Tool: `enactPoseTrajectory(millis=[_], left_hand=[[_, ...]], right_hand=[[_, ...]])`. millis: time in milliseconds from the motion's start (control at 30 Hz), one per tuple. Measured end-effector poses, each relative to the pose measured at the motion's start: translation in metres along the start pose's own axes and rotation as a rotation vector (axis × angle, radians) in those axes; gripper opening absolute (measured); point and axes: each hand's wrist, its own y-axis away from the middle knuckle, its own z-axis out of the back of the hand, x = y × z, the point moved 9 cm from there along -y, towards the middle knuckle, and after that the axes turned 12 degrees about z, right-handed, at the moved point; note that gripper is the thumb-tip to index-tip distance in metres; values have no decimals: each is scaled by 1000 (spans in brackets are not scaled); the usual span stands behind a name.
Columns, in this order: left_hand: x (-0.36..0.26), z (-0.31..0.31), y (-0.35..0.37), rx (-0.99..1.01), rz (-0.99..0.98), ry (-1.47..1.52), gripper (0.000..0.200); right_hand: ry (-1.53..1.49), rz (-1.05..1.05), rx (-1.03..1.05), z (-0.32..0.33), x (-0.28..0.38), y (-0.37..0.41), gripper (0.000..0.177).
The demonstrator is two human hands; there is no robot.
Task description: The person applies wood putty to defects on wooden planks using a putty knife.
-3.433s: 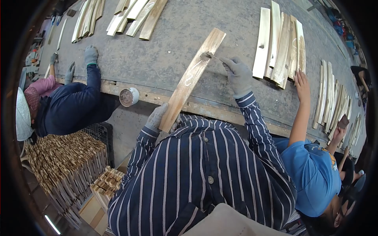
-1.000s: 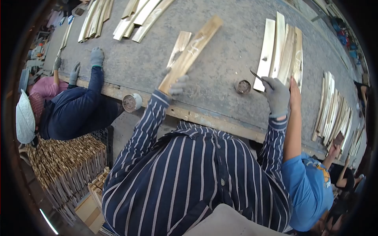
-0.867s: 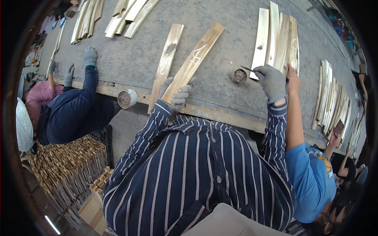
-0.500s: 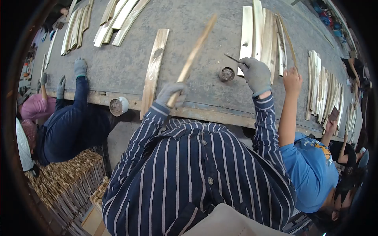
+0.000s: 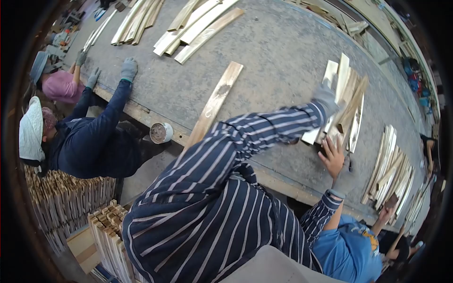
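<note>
My left hand (image 5: 325,100), in a grey glove and blurred by motion, reaches across to the right over a pile of wooden slats (image 5: 343,85). Its fingers are smeared, so I cannot tell whether they grip a slat. Low on the right, my right hand (image 5: 346,177), also gloved and blurred, is close beside a co-worker's bare hand (image 5: 333,154) at the near end of that pile. A single wooden slat (image 5: 219,96) with a dark patch lies left of my arm, its lower end partly behind my striped sleeve.
A white tub of brownish paste (image 5: 161,133) is at the table edge on the left. More slat piles lie at the far left (image 5: 193,26) and right (image 5: 389,165). Co-workers stand on both sides. Bundled slats (image 5: 106,226) are stacked below on the left.
My left hand has swung right to the pile; the slat it held upright no longer shows there. My right hand has drawn back toward the edge. The view has turned, and the co-worker's hand has opened.
</note>
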Motion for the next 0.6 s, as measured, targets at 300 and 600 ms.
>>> enactPoseTrajectory(millis=[300, 600], left_hand=[[338, 321, -63, -445, 1063, -729, 68], [303, 227, -14, 33, 525, 801, 53]], right_hand=[[2039, 226, -381, -24, -3, -31, 19], [1742, 301, -321, -41, -33, -78, 14]])
